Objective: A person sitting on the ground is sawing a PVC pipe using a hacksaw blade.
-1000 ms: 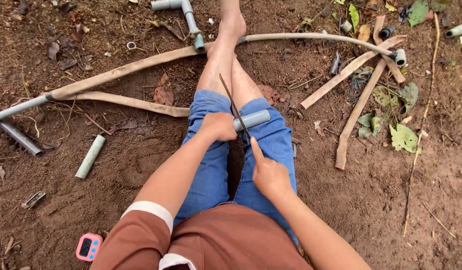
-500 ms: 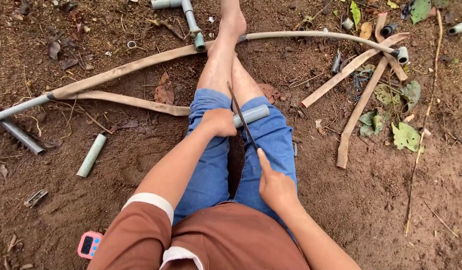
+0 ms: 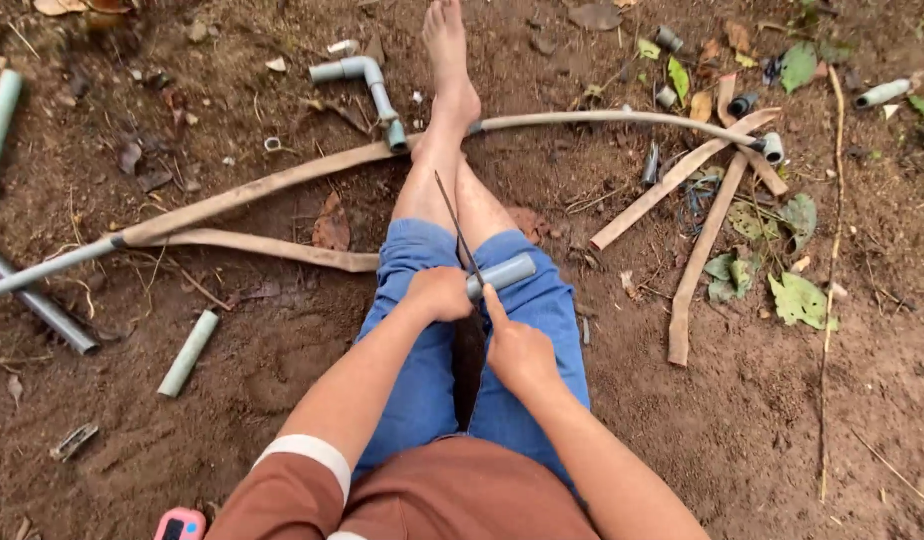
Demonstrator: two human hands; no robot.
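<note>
While sawing: keep strokes straight.
Left hand [image 3: 440,293]: clenched on pipe piece [image 3: 502,274], braced on the thigh.
Right hand [image 3: 517,350]: grasps saw blade [image 3: 456,228] (handle hidden).

I'm sitting on bare brown dirt [image 3: 282,400]. Lying on it: a short grey pipe piece [image 3: 188,353] to my left, a long flat hose [image 3: 252,190], an elbow pipe [image 3: 362,85], wooden strips [image 3: 697,260] and green leaves [image 3: 797,298] to my right.

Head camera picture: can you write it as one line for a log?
left hand: grips short grey pipe on lap | right hand: holds thin saw blade across pipe | ground: flat hose, pipe pieces
</note>
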